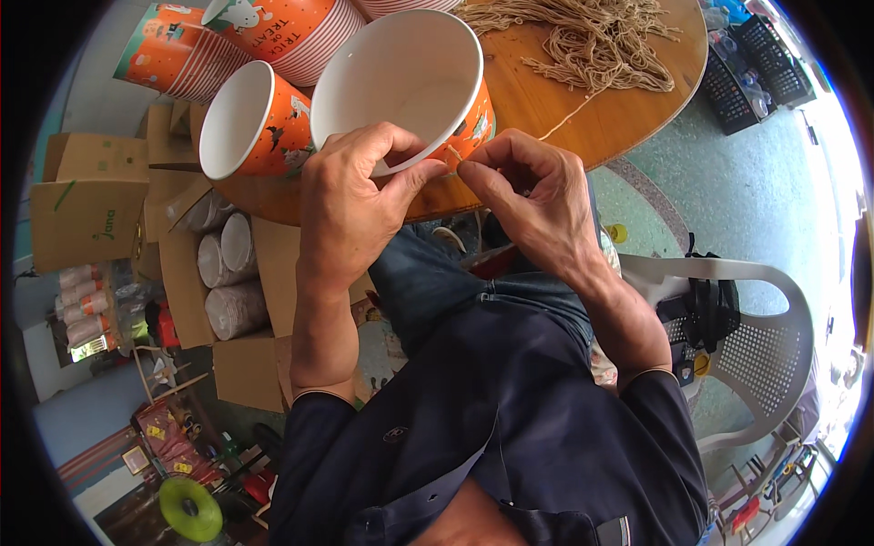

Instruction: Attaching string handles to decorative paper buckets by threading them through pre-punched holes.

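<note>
The surface (624,118) is varnished wood with a curved edge, set over a speckled green floor (674,209). To the right stand a pale plastic chair (765,355) and dark crates (774,59); to the left, an open carton (246,373) holds wrapped white stacks (235,312), with a closed-sided brown box (86,227) beyond it.

The large tub (391,73) is at the near edge of the surface, its white mouth turned up toward the camera and a little left. Its long axis runs from that mouth toward the lower right, where the outer wall shows; whether its base sits flat cannot be told. Just left, the small tub (238,118) has its mouth facing left.

The left hand (355,177) is closed over the rim of the large tub, fingers inside and thumb outside. The right hand (537,191) is nearly closed, thumb and forefinger pinching the cord (566,118), which trails to a loose tan pile (610,41).

The large tub's orange wall carries small pictures; a nested stack (291,36) behind has dark lettering, upside down here. The box bears green lettering.
</note>
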A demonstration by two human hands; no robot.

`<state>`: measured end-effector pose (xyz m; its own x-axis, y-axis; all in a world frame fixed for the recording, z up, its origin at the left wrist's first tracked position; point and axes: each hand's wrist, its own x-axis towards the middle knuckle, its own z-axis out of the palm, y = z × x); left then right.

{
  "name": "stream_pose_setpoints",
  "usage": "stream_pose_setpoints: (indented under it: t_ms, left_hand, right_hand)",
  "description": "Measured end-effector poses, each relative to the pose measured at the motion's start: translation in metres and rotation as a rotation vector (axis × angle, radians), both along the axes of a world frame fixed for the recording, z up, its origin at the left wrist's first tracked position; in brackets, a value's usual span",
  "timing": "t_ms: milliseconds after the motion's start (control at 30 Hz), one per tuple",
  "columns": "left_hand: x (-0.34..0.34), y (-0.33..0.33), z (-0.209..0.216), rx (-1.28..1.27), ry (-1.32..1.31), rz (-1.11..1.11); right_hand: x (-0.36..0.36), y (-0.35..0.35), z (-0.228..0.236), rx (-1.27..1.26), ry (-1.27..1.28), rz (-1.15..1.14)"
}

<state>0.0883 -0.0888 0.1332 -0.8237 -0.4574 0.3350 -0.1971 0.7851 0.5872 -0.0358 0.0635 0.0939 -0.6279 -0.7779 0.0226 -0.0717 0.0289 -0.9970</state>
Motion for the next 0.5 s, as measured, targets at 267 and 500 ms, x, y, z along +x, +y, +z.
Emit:
stream_pose_setpoints:
  t_ms: [267, 500]
  left_hand:
    - [-0.0002, 0.0021, 0.0003, -0.027, -0.004, -0.002]
    - [0.0001, 0.0033, 0.0020, -0.034, -0.018, 0.012]
  right_hand:
    - [-0.0011, -0.0034, 0.0015, 0.009, -0.024, 0.002]
    - [-0.0017, -0.0055, 0.0009, -0.014, -0.035, 0.003]
